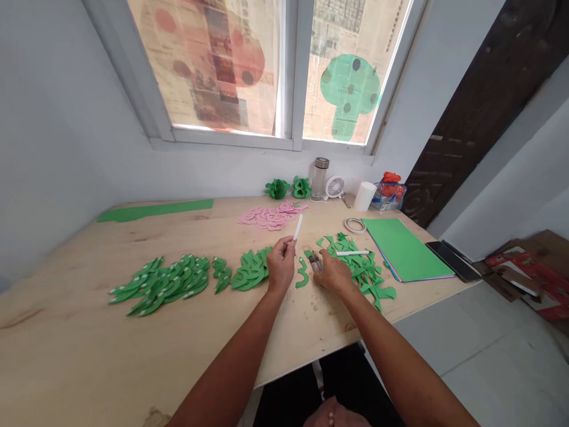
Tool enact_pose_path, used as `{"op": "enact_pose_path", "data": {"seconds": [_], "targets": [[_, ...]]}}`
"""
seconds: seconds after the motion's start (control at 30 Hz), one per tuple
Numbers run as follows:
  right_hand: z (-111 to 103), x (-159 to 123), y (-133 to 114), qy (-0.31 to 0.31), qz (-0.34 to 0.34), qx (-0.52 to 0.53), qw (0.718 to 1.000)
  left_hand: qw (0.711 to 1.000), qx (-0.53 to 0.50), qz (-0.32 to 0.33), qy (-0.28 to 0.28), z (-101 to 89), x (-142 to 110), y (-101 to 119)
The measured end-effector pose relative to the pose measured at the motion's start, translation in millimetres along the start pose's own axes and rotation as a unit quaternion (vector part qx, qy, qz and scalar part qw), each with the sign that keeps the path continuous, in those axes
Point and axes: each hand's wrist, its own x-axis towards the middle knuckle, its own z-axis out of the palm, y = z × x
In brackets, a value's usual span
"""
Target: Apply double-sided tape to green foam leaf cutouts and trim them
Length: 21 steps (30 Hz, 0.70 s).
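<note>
I see one white strip (298,227), one wavy green piece (303,274) and two green paper puffs (277,189). The strip sticks up from the left hand (281,261), where finger and thumb pinch it. The wavy piece lies between the hands. The right hand (334,273) is at one small dark tool (315,263); I can't tell if its fingers grip it.

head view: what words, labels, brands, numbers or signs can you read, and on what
No text can be read.
Left pane paper: printed characters, too small and blurred.
Right pane paper: rows of characters, too blurred.
Red box: any print is too blurred.
</note>
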Motion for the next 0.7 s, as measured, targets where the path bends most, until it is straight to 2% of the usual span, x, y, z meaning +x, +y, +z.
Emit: {"op": "enact_pose_path", "data": {"seconds": [0.13, 0.3, 0.5, 0.53, 0.6, 0.63, 0.7], "targets": [[6.8, 2.9, 1.7, 0.017, 0.021, 0.062, 0.998, 1.000, -0.016, -0.003, 0.002, 1.1, 0.9, -2.0], [9.8, 5.2, 6.2, 0.055, 0.004, 0.112, 0.992, 0.999, -0.044, -0.013, -0.002, 0.3, 4.6, -2.5], [0.6, 13.2, 14.4, 0.099, -0.038, 0.245, 0.964, 0.997, -0.058, -0.033, -0.026, -4.6, 11.4, -2.6], [-1.8, 15.0, 15.0, 0.105, -0.044, 0.292, 0.950, 0.997, -0.058, -0.037, -0.031, -5.5, 12.3, -2.3], [-7.3, 18.0, 15.7, 0.117, -0.056, 0.497, 0.858, 0.996, -0.058, -0.047, -0.042, -7.0, 13.4, -1.4], [-10.3, 19.2, 16.0, 0.113, -0.056, 0.563, 0.817, 0.996, -0.058, -0.054, -0.049, -7.5, 13.6, -0.6], [-16.2, 20.9, 17.5, 0.107, -0.045, 0.643, 0.757, 0.992, -0.067, -0.079, -0.065, -7.9, 13.2, 1.7]]}}
